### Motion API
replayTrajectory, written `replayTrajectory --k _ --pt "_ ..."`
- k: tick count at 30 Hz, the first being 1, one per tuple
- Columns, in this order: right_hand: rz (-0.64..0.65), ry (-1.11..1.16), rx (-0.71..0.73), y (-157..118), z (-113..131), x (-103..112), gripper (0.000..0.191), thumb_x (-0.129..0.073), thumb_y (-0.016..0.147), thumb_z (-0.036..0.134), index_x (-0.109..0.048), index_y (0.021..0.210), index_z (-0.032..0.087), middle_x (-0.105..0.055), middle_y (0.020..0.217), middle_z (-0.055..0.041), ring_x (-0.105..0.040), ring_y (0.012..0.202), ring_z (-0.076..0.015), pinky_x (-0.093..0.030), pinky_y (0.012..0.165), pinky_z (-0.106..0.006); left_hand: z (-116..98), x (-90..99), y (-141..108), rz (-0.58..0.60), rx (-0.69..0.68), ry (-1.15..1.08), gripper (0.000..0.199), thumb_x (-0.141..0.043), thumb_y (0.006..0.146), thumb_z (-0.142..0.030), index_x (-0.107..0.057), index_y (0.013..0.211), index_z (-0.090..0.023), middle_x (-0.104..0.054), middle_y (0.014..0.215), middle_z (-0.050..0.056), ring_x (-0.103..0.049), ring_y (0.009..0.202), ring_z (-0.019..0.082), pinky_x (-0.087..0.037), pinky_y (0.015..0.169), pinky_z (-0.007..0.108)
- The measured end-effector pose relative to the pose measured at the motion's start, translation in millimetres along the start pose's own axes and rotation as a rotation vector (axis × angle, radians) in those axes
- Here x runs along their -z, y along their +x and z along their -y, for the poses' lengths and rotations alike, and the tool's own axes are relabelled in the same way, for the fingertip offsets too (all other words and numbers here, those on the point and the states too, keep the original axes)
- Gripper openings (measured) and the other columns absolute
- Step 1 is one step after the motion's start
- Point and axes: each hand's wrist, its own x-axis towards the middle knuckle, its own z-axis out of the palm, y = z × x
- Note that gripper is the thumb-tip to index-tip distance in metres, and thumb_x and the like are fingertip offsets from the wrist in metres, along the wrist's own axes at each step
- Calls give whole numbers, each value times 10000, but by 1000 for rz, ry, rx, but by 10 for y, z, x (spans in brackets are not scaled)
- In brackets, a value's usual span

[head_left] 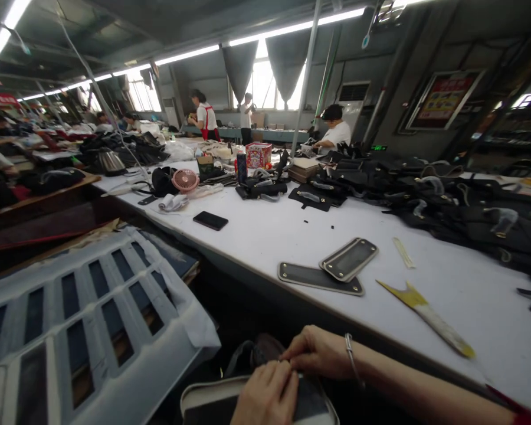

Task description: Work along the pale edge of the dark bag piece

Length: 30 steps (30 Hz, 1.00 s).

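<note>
Both my hands are low at the bottom edge, below the white table [265, 236]. My left hand [268, 395] presses its fingers down on a dark flat piece with a pale rim [203, 404] in my lap. My right hand [316, 352], with a thin bracelet on the wrist, pinches the same piece at its top edge, beside a dark strap loop [248, 357]. Its fingertips touch those of the left hand. The lower part of the piece is cut off by the frame.
On the table lie two dark flat panels with metal corners [331, 268], a yellow-tipped tool [429, 316], a black phone [210, 220], a pink fan [185, 180] and heaps of black bag parts [446, 200]. A white slotted tray [84, 313] sits at my left. Other people work farther back.
</note>
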Motion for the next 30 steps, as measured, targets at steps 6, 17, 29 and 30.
replayTrajectory --k 6,17,29,30 --pt "9 -159 -62 148 192 -2 281 -530 882 273 -767 850 125 -379 563 59 -329 545 -90 -256 489 -219 -106 421 -102 7 120 -212 562 -454 693 24 -611 1206 -142 -642 1232 120 -580 1115 291 -492 981 448" --pt "140 -610 -92 795 330 -348 310 -428 960 350 -689 1002 188 -678 819 -48 -638 723 -199 -424 603 -267 154 667 -422 -159 442 -210 196 -517 798 -75 -632 869 -217 -662 944 9 -577 939 227 -390 866 401" --pt "-2 -974 33 779 339 -599 400 -288 1025 335 -673 1052 230 -756 897 -85 -716 764 -275 -470 639 -337 342 724 -545 -213 414 -473 218 -546 755 -123 -676 900 -219 -690 951 14 -601 908 202 -413 824 321" --pt "-25 -971 12 782 349 -606 480 -232 1042 366 -688 993 228 -756 868 -85 -715 752 -269 -463 630 -333 445 756 -579 -216 443 -586 177 -558 802 -189 -690 915 -226 -694 915 0 -606 867 187 -413 795 303"
